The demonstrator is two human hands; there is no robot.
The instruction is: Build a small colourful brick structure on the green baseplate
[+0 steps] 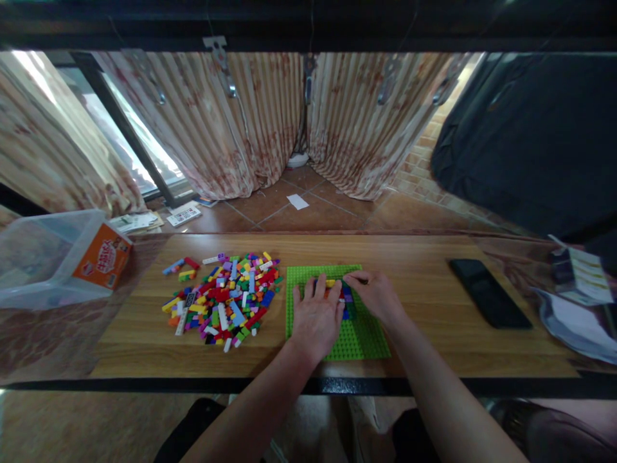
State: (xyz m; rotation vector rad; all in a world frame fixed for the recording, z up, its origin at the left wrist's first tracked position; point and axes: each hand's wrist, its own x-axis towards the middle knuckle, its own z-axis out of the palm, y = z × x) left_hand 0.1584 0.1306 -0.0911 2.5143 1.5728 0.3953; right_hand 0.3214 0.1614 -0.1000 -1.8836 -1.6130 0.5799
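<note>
A green studded baseplate (pixel 359 341) lies on the wooden table. On it stands a low group of coloured bricks (pixel 346 302), with blue, yellow, red and purple showing. My left hand (pixel 315 315) rests over the left part of these bricks, fingers spread, and hides much of them. At their upper right corner, my right hand (pixel 376 292) has its thumb and fingertips pinched together. Whatever sits in that pinch is too small to make out. Left of the baseplate is a loose pile of mixed toy bricks (pixel 224 296).
A black phone (pixel 489 294) lies on the right side of the table (pixel 424 257). Beyond the left end stands a clear plastic tub (pixel 53 257) with an orange label. Papers and a small box (pixel 581 276) are at the far right. A dark bar (pixel 332 385) runs along the front edge.
</note>
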